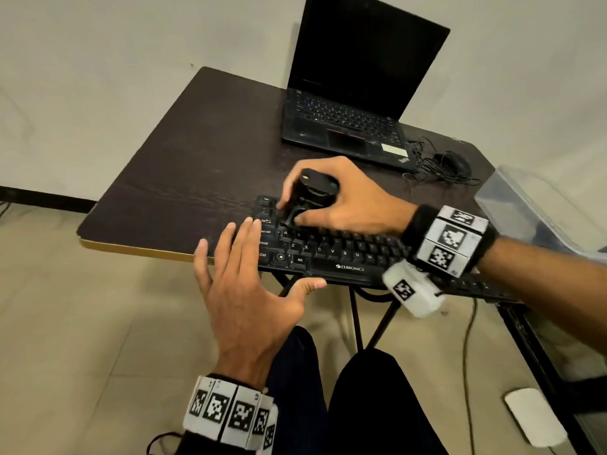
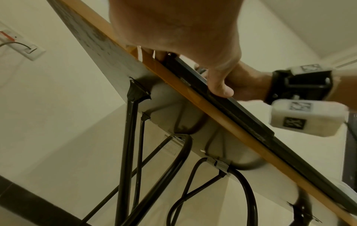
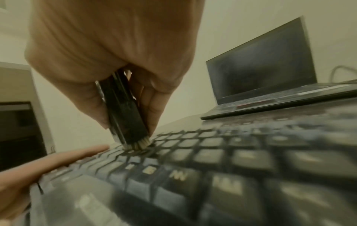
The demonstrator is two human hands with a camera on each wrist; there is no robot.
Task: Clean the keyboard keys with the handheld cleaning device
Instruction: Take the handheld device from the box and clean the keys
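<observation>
A black keyboard lies along the near edge of the dark table, overhanging it slightly. My right hand grips a black handheld cleaning device upright over the keyboard's upper left keys. In the right wrist view its pale bristle tip touches the keys of the keyboard. My left hand is spread flat, fingers straight, fingertips resting on the keyboard's left end, thumb at the front edge. The left wrist view shows this hand against the keyboard's front edge.
An open black laptop with a dark screen stands at the table's back. A black mouse with tangled cable lies to its right. A clear plastic bin sits at the far right. My knees are under the table.
</observation>
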